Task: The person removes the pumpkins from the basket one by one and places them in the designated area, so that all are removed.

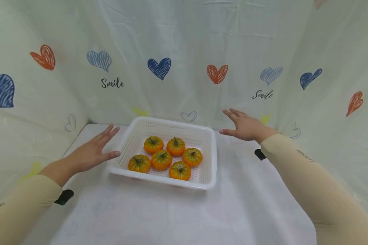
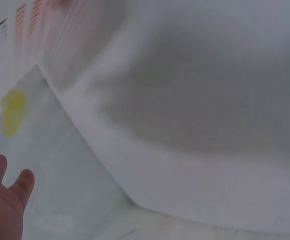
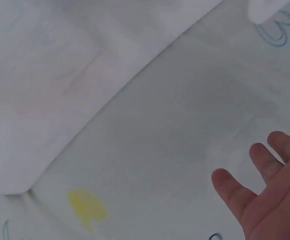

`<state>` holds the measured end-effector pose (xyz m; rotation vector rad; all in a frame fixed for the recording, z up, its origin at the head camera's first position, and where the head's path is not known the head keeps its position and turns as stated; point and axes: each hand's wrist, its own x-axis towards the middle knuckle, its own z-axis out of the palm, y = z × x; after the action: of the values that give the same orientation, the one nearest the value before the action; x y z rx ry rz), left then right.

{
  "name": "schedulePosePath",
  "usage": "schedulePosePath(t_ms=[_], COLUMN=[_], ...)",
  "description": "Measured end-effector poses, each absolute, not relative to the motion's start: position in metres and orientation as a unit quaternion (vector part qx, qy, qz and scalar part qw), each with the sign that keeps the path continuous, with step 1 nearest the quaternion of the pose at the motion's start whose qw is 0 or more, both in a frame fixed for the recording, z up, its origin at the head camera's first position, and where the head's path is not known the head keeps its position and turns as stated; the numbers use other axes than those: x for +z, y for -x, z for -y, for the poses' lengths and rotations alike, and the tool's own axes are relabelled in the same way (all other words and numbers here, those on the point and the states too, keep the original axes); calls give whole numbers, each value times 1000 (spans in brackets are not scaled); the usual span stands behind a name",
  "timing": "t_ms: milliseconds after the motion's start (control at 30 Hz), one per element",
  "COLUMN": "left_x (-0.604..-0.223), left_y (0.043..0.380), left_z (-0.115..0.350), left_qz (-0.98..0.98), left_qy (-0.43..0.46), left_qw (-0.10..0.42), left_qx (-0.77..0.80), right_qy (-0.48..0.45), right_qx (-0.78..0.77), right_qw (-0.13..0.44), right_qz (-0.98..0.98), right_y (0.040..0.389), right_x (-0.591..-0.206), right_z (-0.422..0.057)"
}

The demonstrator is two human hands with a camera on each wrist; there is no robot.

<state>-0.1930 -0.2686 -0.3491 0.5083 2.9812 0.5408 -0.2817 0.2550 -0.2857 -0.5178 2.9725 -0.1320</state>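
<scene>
A white plastic basket with slotted walls stands on the table, holding several small orange pumpkins with green-tinged tops and short stems. My left hand is held with fingers extended at the basket's left side, its thumb overlapping the rim in the head view. Beyond the right rear corner of the basket, my right hand is raised with fingers spread and nothing in its grasp. In the right wrist view, the fingers stand apart in front of the curtain. Only part of the left hand shows in the left wrist view.
The table has a white cover. A pale curtain printed with hearts and "Smile" hangs behind it and along both sides, close to both hands. A black wrist device sits under the left forearm, another under the right.
</scene>
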Motion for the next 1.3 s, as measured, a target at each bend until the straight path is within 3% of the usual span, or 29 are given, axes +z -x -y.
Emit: schedulePosePath(t_ms=[300,600,900,1300], left_x=[-374,-381,-386,-387], left_y=[182,179,181,182], left_z=[252,258,261,259], left_qz=[-966,-966,-963,-967], left_qy=[-186,-226,-243,-236], left_qw=[36,-7,-36,-25], left_qx=[177,126,109,96], right_qy=[213,282,275,267], right_qx=[-109,-123,-124,-146], right_qw=[124,176,224,273], right_qz=[-963,-935,-927,-913], right_y=[291,296,298,304], right_x=[-288,-310,-334,-347], right_z=[-179,-128,-107,-98])
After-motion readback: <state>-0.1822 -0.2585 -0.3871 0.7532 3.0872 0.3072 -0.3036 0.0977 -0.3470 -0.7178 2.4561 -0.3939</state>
